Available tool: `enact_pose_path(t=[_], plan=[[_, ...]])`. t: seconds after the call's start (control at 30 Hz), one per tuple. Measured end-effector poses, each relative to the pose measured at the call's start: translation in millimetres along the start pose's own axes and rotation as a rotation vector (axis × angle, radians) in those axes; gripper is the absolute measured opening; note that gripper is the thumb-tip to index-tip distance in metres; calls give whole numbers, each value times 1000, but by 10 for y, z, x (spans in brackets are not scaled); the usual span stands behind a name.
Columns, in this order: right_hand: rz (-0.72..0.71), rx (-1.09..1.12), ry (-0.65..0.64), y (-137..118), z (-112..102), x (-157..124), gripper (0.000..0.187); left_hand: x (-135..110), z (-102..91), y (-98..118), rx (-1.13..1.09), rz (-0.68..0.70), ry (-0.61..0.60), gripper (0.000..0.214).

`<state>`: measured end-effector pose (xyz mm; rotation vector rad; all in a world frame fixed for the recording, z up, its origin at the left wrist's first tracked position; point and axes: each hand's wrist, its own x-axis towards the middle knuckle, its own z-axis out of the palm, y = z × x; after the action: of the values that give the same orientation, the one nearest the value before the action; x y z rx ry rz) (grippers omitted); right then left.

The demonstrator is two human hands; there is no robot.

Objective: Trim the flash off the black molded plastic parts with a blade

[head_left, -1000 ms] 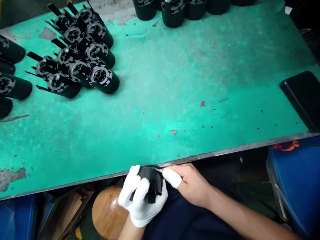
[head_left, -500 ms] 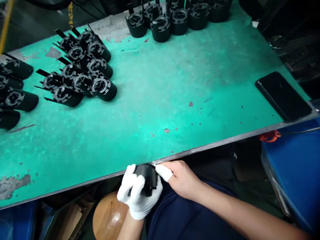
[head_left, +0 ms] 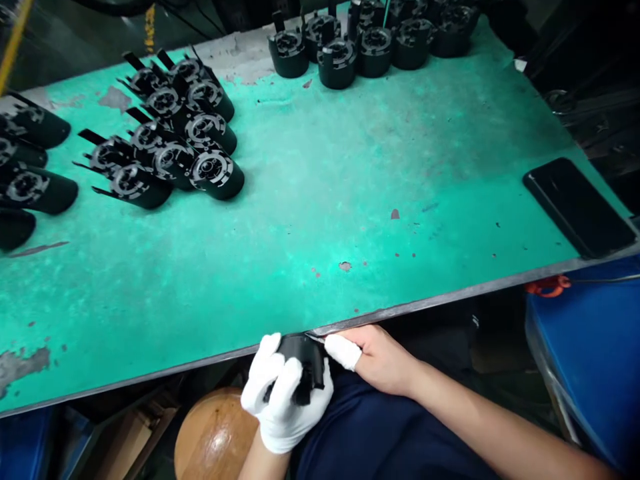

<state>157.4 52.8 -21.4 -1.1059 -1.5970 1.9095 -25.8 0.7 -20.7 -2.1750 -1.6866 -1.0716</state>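
Note:
My left hand, in a white glove, is wrapped round a black plastic part just below the near edge of the green table. My right hand is bare except for a white cot on one fingertip. It is closed in a pinch on a thin metal blade whose tip touches the top of the black part. Both hands are over my lap, below the table's metal rim.
Several black cylindrical parts lie stacked at the back left, more at the far left edge. Several upright black parts stand at the back. A dark phone lies at the right edge. A blue bin and wooden stool are below.
The hands keep the same grip on the part and blade. The view has shifted slightly, bringing the upright parts at the back into sight.

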Motion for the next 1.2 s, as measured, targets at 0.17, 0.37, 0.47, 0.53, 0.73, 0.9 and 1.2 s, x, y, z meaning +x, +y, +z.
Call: enact_pose_path(t=[0.17, 0.37, 0.47, 0.53, 0.73, 0.9, 1.2], plan=[[83, -78, 100, -78, 82, 0, 38, -39, 28, -8, -11, -20, 53, 70], [78, 127, 89, -56, 85, -66, 34, 55, -46, 115, -28, -221, -40, 68], [47, 150, 87, -72, 58, -112, 32, 129, -60, 214, 25, -365, -48, 74], [34, 117, 70, -85, 41, -124, 31, 171, -54, 253, 63, -375, -49, 78], [70, -4, 60, -104, 25, -72, 31, 195, -40, 261, 111, -321, -54, 88], [101, 1, 124, -97, 50, -43, 37, 206, -61, 283, 141, -314, -83, 88], [159, -20, 108, -63, 87, -47, 36, 165, -34, 216, 105, -252, -55, 93]])
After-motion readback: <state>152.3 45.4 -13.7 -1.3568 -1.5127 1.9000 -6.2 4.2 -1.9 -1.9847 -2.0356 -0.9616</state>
